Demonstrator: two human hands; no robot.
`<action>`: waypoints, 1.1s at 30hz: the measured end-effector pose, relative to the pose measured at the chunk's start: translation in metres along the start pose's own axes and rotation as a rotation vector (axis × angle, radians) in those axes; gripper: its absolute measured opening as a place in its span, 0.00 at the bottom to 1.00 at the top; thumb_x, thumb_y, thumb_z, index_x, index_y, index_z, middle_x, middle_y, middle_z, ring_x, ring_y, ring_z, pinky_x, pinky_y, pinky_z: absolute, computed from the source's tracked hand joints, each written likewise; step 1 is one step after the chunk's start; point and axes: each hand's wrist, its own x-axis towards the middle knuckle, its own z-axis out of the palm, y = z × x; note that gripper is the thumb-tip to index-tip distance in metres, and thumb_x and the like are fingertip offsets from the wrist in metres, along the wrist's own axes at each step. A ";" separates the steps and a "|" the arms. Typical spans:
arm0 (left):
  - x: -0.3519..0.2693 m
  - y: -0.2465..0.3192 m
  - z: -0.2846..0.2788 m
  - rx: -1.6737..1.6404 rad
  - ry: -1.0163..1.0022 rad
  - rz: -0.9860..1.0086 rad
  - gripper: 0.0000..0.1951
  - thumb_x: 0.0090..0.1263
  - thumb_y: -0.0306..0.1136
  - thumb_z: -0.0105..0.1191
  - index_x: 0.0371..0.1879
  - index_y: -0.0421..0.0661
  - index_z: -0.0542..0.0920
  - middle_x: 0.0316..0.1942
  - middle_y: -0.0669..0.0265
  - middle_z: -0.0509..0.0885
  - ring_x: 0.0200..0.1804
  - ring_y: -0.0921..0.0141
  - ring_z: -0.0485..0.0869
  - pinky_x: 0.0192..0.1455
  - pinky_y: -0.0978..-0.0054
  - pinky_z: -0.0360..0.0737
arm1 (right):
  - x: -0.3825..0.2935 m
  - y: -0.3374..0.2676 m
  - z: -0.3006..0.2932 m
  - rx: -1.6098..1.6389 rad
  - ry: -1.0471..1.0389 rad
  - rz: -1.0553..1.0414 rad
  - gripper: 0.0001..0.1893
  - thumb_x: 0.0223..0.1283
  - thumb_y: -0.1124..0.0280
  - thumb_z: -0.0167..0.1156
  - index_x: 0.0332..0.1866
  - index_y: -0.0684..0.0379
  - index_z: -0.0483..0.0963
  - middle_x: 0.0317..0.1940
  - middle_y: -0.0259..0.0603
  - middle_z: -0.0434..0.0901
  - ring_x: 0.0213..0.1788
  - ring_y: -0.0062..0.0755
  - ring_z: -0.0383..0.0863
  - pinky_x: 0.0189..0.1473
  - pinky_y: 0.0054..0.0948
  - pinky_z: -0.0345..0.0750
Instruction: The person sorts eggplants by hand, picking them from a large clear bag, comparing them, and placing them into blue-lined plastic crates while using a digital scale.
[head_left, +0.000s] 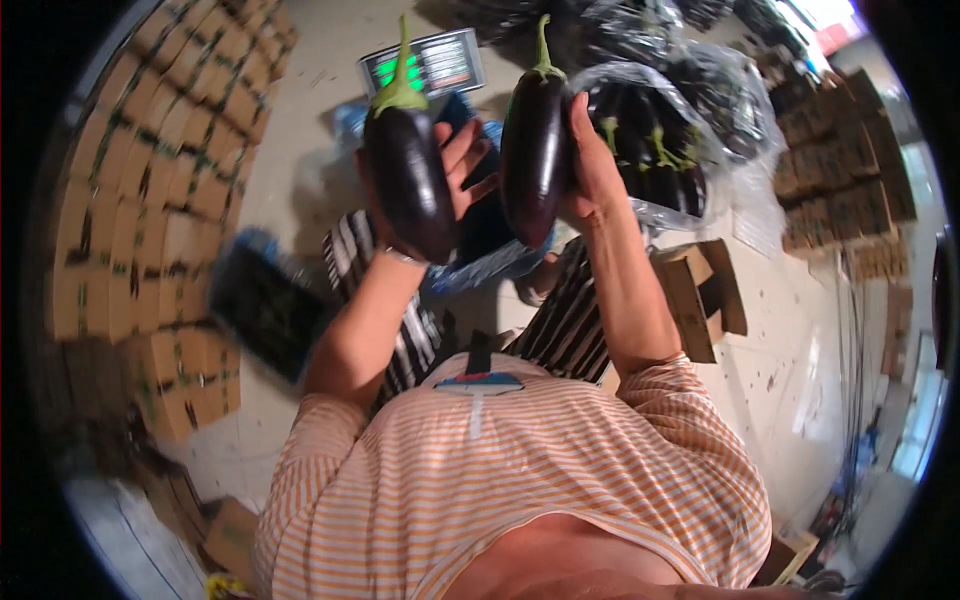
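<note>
My left hand (461, 161) holds a dark purple eggplant (411, 176) with its green stem pointing up and away from me. Slightly to the right, an upright eggplant (534, 154) with a curved green stem rests in my right hand (596, 161). The two eggplants are apart. Behind them is a digital scale display (427, 64), lit green. Below and between my hands, a dark container with blue plastic lining (491, 270) is partly hidden. At the right, close to my right hand, an open clear plastic bag (716, 180) holds several eggplants (675, 187).
Stacked cardboard boxes (157, 172) line the left side, and more boxes (832, 165) stand at the right. A plastic-lined dark crate (262, 307) is on the floor at left. An opened carton (694, 300) lies by my right forearm. Filled plastic bags (622, 30) are at the top.
</note>
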 end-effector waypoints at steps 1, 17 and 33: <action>-0.008 0.008 -0.017 -0.108 -0.111 -0.025 0.46 0.58 0.72 0.41 0.61 0.40 0.67 0.63 0.49 0.66 0.55 0.53 0.75 0.56 0.55 0.75 | -0.010 0.006 0.022 -0.165 -0.051 -0.050 0.37 0.59 0.35 0.47 0.59 0.59 0.68 0.50 0.48 0.76 0.50 0.41 0.78 0.51 0.43 0.75; -0.166 0.083 0.077 0.140 0.180 0.429 0.27 0.68 0.55 0.46 0.54 0.43 0.73 0.49 0.53 0.79 0.47 0.54 0.80 0.52 0.50 0.78 | -0.068 0.029 0.043 -0.265 -0.373 0.093 0.23 0.64 0.56 0.54 0.58 0.62 0.68 0.50 0.44 0.77 0.50 0.35 0.78 0.51 0.33 0.73; -0.358 0.249 -0.062 1.570 1.310 0.268 0.43 0.55 0.65 0.54 0.65 0.47 0.65 0.64 0.53 0.66 0.64 0.57 0.69 0.62 0.55 0.68 | -0.052 0.016 -0.060 -0.240 -0.221 0.086 0.20 0.68 0.60 0.51 0.59 0.60 0.69 0.50 0.39 0.77 0.52 0.32 0.75 0.57 0.33 0.69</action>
